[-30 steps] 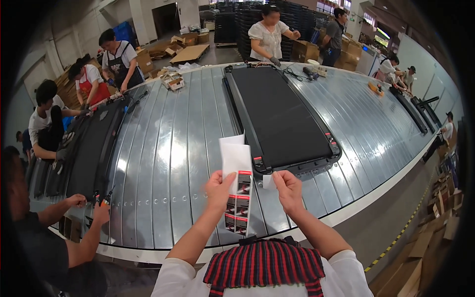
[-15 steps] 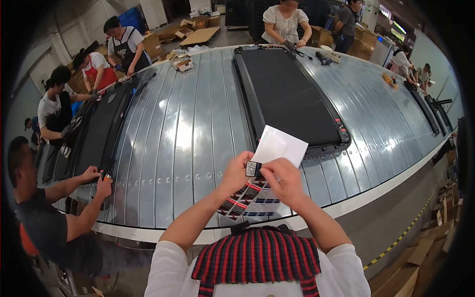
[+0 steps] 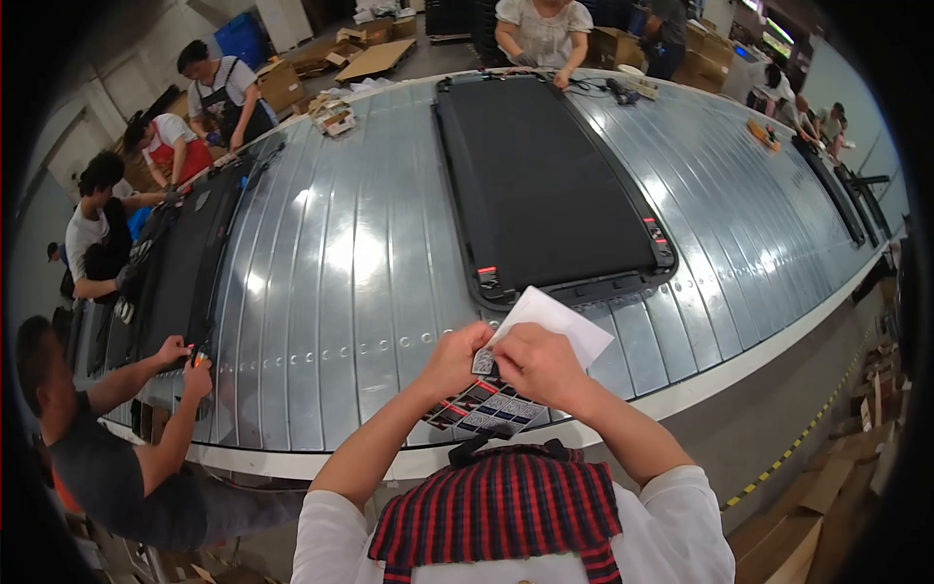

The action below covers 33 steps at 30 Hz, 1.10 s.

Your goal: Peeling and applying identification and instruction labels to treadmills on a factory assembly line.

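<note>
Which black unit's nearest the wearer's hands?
The middle black unit, just beyond the left hand and right hand, red-topped stickers at its near corners; other black units lie left and right.

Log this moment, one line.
left hand: holding white paper label sheet; right hand: at square black-and-white label; flat black machine: on grey metal table

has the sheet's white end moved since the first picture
Yes, rightward: the white end went from left to right of the near left corner of the panel.
</note>
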Each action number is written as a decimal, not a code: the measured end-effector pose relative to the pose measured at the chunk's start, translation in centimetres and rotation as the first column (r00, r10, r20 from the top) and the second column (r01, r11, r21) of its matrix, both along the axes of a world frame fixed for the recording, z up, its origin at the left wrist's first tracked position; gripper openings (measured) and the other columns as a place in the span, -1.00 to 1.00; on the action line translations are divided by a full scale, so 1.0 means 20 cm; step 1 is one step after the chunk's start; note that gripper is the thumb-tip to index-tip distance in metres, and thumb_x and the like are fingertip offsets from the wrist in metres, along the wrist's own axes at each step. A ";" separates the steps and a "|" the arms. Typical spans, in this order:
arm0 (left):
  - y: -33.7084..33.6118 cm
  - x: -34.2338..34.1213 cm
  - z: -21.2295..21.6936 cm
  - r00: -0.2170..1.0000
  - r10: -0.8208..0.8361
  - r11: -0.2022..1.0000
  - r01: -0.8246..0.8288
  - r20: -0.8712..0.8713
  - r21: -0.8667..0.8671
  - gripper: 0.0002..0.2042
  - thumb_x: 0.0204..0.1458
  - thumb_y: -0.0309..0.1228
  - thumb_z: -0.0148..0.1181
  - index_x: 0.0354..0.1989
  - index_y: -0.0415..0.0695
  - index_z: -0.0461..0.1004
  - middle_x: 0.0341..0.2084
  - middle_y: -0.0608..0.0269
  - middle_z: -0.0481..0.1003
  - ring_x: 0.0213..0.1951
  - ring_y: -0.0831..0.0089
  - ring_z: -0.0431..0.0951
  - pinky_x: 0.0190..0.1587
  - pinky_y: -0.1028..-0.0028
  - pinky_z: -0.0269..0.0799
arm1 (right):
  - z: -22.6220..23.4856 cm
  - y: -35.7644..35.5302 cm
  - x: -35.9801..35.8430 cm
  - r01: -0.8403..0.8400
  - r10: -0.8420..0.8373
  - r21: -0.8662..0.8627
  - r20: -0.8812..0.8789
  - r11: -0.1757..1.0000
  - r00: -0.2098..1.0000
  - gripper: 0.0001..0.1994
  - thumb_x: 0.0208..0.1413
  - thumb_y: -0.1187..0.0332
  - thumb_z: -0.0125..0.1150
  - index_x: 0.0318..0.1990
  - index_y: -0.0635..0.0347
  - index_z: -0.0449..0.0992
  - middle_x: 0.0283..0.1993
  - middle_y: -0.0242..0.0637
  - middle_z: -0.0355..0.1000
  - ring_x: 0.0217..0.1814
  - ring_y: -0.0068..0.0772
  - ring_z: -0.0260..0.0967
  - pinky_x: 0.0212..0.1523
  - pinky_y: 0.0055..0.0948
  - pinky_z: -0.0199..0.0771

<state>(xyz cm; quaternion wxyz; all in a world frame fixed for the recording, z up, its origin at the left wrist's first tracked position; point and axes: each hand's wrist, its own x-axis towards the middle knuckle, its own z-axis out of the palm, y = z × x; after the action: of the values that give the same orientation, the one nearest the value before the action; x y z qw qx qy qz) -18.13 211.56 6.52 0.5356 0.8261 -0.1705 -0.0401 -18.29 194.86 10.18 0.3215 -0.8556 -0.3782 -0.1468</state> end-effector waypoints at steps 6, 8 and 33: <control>0.06 0.00 -0.32 0.974 0.101 0.995 -0.103 -0.204 -0.001 -0.83 -0.15 -0.48 0.11 -0.38 -0.25 0.34 -0.52 0.21 0.42 -0.49 0.55 0.36 -0.41 0.50 0.30 | -0.06 -0.15 0.06 -0.036 0.073 0.151 -0.248 0.988 0.966 -0.95 -0.20 0.48 0.14 -0.51 0.21 0.42 -0.56 -0.30 0.30 -0.54 -0.40 0.28 -0.53 -0.49 0.29; 0.18 -0.02 -0.23 0.890 0.045 0.997 -0.012 -0.454 0.075 -0.79 -0.10 -0.46 0.10 -0.26 -0.24 0.38 -0.48 0.33 0.44 -0.44 0.61 0.38 -0.36 0.53 0.32 | -0.07 -0.24 0.12 0.011 0.146 0.283 -0.527 0.959 0.837 -0.94 -0.16 0.47 0.16 -0.49 0.23 0.44 -0.58 -0.38 0.29 -0.55 -0.57 0.23 -0.55 -0.59 0.24; 0.29 0.66 -0.60 0.962 -0.260 0.690 0.121 0.088 0.714 -0.91 -0.17 -0.44 -0.02 -0.46 -0.07 0.39 -0.49 0.28 0.41 -0.34 0.32 0.41 -0.20 0.34 0.25 | -0.71 0.17 1.30 0.428 0.072 0.090 -0.996 0.899 0.058 -0.90 -0.12 0.42 0.17 -0.47 0.27 0.47 -0.74 -0.50 0.20 -0.77 -0.77 0.00 -0.80 -0.71 -0.17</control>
<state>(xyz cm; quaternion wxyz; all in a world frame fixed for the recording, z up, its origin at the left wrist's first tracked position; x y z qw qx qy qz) -4.99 217.32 -5.57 0.1562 0.9450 -0.2756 -0.0818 7.67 198.20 -4.01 0.6212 -0.6892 0.0864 0.3629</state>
